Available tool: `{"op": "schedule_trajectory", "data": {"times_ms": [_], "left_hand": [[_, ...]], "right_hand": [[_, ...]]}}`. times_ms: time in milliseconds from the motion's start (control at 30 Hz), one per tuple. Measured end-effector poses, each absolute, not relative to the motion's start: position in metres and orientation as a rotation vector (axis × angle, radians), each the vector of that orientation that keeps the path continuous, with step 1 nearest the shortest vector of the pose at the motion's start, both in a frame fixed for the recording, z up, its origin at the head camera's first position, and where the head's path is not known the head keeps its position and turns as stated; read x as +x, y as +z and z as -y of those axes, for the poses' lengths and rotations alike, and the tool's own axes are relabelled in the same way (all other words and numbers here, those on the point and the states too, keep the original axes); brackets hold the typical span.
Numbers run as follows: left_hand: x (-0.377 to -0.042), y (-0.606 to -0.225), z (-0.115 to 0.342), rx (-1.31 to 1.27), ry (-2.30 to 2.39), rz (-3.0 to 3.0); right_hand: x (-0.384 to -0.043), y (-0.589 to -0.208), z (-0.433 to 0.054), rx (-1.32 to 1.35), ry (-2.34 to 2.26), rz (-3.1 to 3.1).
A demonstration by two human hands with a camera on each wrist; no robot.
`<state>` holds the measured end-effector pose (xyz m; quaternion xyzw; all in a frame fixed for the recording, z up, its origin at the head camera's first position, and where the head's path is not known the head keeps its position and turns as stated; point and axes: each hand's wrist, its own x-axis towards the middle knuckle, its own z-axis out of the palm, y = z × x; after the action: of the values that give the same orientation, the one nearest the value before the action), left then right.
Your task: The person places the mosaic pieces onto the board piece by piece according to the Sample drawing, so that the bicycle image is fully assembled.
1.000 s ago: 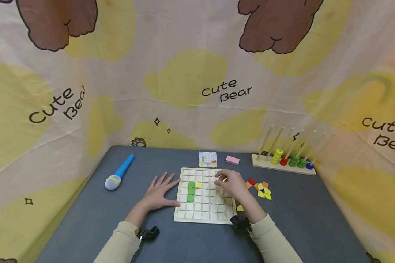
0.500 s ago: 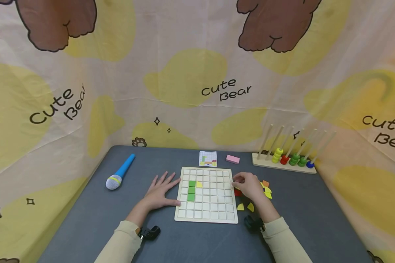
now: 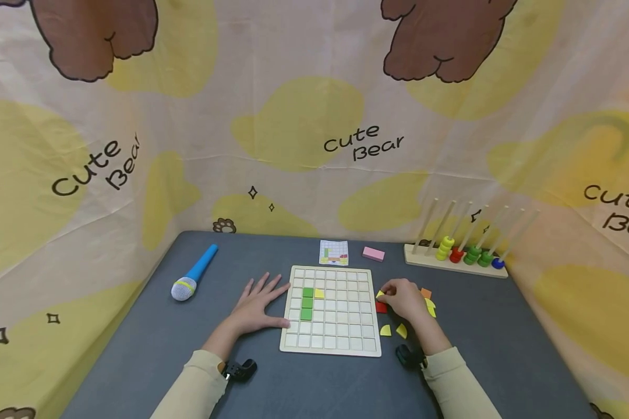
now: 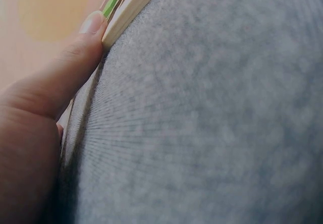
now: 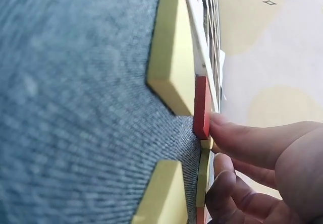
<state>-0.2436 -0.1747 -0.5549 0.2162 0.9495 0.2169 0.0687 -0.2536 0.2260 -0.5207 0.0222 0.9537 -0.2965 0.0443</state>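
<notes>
A pale wooden grid board lies on the dark table, with several green square tiles and one yellow tile in its cells. My left hand is spread flat beside the board; its thumb presses the board's left edge. To the right of the board, my right hand is low over loose pieces, its fingers bent. In the right wrist view, the thumb tip is at a red piece, with a thin yellow piece beside the fingertips. Whether it pinches a piece I cannot tell.
Two yellow quarter-round pieces lie nearer me, with orange and yellow pieces partly behind my right hand. At the back are a pattern card, a pink block and a bead stand. A blue toy microphone lies left.
My right hand has moved off the board to the right, to the loose pieces, uncovering the board's right side and the red piece. My left hand has stayed at the board's edge.
</notes>
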Motion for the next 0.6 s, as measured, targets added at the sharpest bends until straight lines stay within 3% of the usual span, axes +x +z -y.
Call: {"op": "schedule_trajectory", "data": {"times_ms": [600], "left_hand": [[-0.244,-0.556,0.175,0.667,0.661,-2.853]], "right_hand": [[-0.256,-0.502,-0.225,0.064,-1.189,-2.818]]}}
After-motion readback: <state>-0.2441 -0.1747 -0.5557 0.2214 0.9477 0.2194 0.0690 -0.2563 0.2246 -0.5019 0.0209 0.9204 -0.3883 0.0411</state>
